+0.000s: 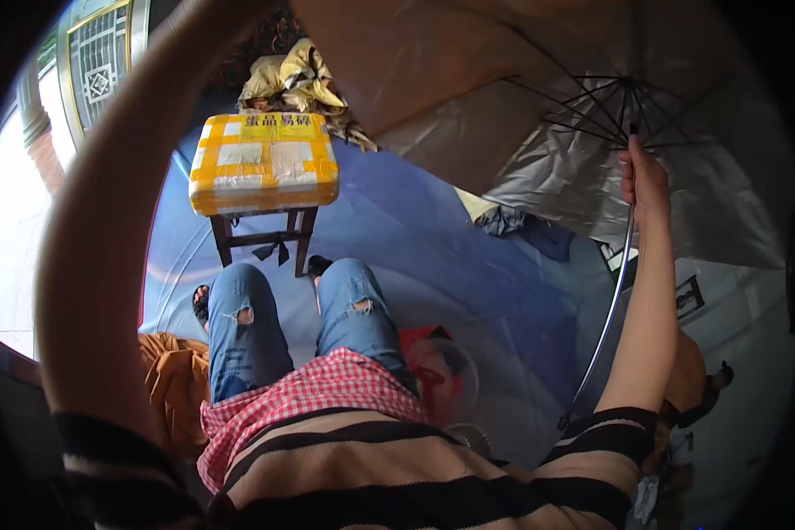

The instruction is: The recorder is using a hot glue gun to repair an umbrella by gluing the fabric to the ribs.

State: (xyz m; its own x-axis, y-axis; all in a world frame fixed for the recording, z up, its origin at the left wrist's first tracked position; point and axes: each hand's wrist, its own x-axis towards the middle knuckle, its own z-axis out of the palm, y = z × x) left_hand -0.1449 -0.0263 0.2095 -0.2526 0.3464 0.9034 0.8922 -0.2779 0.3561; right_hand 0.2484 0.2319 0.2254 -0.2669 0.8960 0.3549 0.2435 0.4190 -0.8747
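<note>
An open umbrella (583, 172) with a silvery inner lining fills the upper right, its dark ribs meeting at the top of the shaft. My right hand (648, 184) is closed around the metal umbrella shaft (621, 283), just below the ribs. From there the shaft runs down beside my right forearm, ending near my sleeve. My left forearm rises along the left side and leaves the picture at the top, so my left hand is out of sight. Part of the canopy is cut off by the upper edge.
A white box (265, 168) bound with yellow tape sits on a dark wooden stool (269, 237) before my knees. Crumpled yellowish cloth (296, 79) lies behind it. Orange-brown fabric (175, 384) is left of my legs; a red item (433, 367) under clear plastic lies right. Blue sheeting (397, 230) covers the floor.
</note>
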